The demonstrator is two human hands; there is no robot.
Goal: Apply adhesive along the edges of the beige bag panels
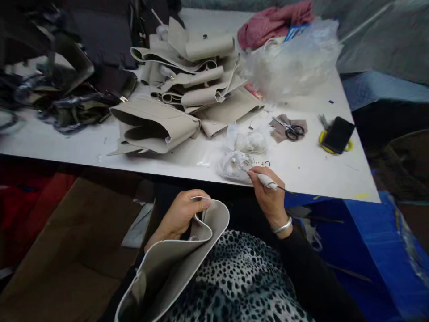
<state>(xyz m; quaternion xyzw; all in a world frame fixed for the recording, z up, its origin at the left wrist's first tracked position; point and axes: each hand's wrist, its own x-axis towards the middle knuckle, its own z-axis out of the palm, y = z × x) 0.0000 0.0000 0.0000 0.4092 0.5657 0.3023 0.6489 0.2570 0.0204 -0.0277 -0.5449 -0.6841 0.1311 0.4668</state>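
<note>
My left hand (179,214) grips the rim of a beige leather-like bag body (218,219), thumb on top. The bag body hangs open over my lap, its mouth facing up. At the table's front edge my right hand (271,199) is closed around a thin tool with a white wrapped handle (267,180). A dark thin shaft sticks out behind the handle; its exact kind I cannot make out. The tool's front end points at a small clear plastic bag (229,166) with small pieces in it, and my fingertips are right beside that bag. A second small plastic bag (251,142) lies just behind.
On the white table (321,174), a stack of beige bag bodies (204,94) stands behind a nearer one (157,118). Scissors (291,129) lie on a brown scrap, left of a phone (339,135) on a yellow roll. Dark bags (80,98) crowd the left; a large plastic bag (295,62) sits behind.
</note>
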